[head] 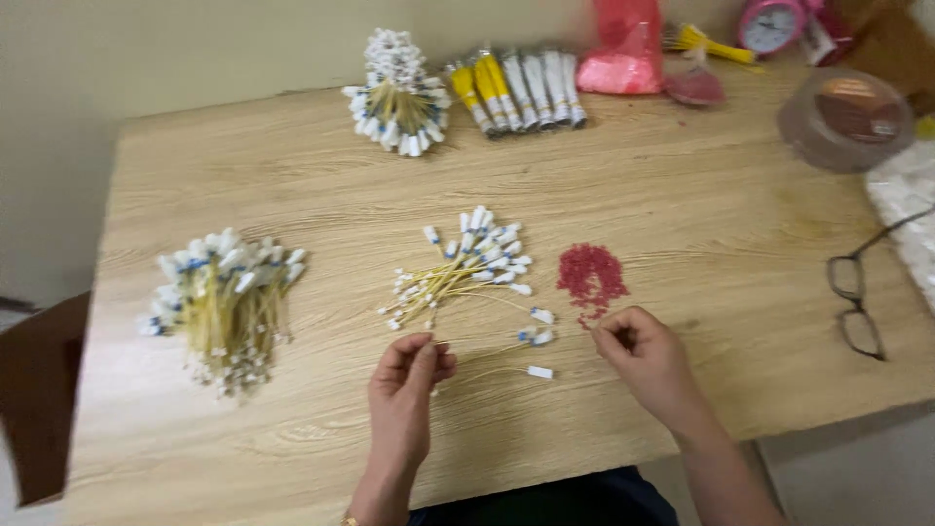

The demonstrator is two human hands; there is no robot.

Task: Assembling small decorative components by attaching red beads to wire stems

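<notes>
At the far edge of the tabletop (292, 175) stands a pink plastic bag (621, 49), bulging and translucent, with a smaller dark pink pouch (693, 88) just to its right. Left of the bag lies a row of slim tube-shaped packets (516, 90), the left ones yellow, the rest white and grey. A round brown label (859, 102) tops the tape roll at the right.
</notes>
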